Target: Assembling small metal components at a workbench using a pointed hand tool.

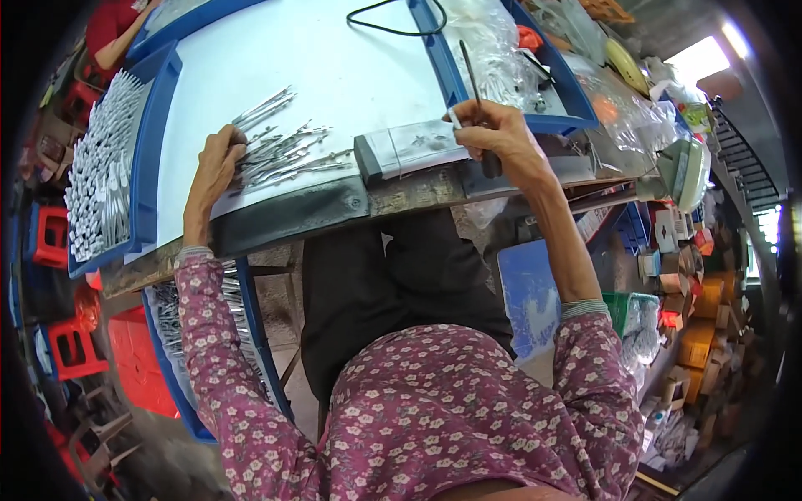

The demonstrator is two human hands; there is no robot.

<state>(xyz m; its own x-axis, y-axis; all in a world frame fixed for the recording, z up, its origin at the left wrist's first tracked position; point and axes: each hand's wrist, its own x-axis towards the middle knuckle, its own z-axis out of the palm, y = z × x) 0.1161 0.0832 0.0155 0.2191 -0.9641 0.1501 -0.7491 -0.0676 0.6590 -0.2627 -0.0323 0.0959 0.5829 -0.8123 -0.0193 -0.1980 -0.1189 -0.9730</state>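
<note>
Thin silvery metal rods (288, 146) lie in a loose, fanned pile on the white tabletop. My left hand (219, 159) is at the left end of this pile, its fingers curled in against the rod ends. How many rods it grips is hidden. In my right hand (505, 142) is a slim, dark tool with a long narrow shaft (469, 71) pointing up and a dark handle (491, 164) below. Something white wraps a finger of this hand. Just left of it, at the table's front edge, sits a pale-topped block (409, 149) with dark smudges.
A blue tray (163, 142) of white-ended rods stands at the left. Clear plastic bags (497, 54) fill another blue tray at the right. A black cord loop (393, 32) lies at the back. Below the table are more rods (171, 321) and red stools (73, 346). Another person's arm (117, 50) shows far left.
</note>
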